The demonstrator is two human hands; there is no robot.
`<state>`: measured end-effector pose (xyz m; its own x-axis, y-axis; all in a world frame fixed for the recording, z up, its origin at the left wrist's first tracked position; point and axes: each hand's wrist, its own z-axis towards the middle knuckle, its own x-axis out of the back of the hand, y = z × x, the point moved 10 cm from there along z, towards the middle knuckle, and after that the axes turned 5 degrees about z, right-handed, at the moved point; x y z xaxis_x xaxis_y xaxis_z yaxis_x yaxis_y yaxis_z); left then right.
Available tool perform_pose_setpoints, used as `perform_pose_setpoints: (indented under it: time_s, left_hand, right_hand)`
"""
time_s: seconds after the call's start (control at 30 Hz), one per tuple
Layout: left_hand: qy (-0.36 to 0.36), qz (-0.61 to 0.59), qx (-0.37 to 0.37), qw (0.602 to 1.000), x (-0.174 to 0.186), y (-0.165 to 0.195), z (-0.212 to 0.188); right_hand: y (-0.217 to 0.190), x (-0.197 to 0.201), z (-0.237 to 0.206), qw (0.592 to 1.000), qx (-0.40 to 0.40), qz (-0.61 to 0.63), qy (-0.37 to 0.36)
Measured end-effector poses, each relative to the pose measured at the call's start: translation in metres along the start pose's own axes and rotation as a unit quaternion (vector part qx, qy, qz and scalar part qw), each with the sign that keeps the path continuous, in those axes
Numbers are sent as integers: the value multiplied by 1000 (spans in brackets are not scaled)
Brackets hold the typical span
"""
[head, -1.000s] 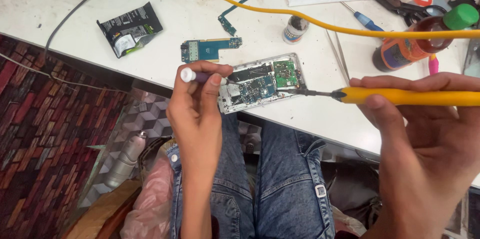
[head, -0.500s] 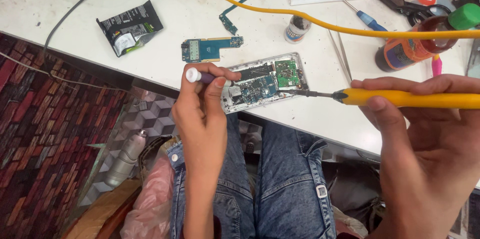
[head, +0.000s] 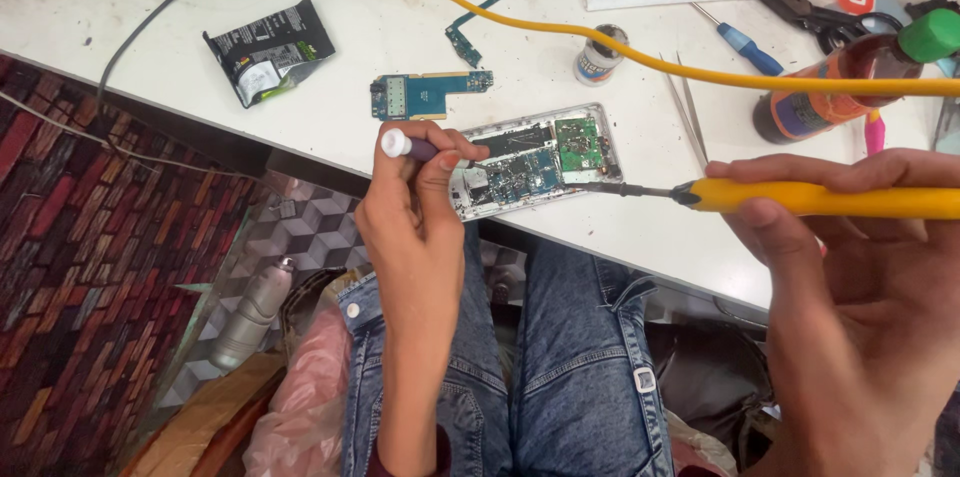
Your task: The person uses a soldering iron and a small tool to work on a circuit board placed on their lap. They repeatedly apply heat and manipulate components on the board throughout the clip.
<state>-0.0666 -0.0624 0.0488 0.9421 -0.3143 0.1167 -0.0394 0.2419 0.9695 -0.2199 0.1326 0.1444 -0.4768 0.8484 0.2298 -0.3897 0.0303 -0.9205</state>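
Here the opened phone [head: 530, 161] lies at the table's near edge [head: 330, 152], the left hand [head: 415, 217] clamped on a purple pen-like tool [head: 412, 147] at its left end, seemingly steadying it, while the right hand [head: 850, 237] grips a yellow soldering iron [head: 800, 199] whose tip meets its right edge, bare tabletop beyond.

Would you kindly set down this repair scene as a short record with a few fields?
Left hand: left hand grips a purple pen-like tool with a white cap, its tip on the opened phone.
Right hand: right hand holds a yellow soldering iron, its tip at the phone's right edge.
Phone: back off, circuit boards showing, lying at the white table's near edge.
Nearby: loose blue circuit board, black battery, tweezers, blue screwdriver, green-capped bottle.
Below: blue jeans.
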Motion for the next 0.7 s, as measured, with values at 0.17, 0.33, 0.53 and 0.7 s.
perform_pose_setpoints:
  time_s: [0.17,0.33,0.53,0.7]
  left_hand:
    - [-1,-17,-6,1000,0,-1,1]
    - [2,-25,0,1000,1,-3,1]
    - [5,3,12,1000,3,-3,2]
    - [5,10,25,1000,4,-5,3]
  right_hand:
    - [3,2,2,1000,-10,20,8]
    - [7,1,4,1000,-19,0,10]
    - [10,1,3,1000,-26,15,6]
    - [9,9,0,998,-15,37,46]
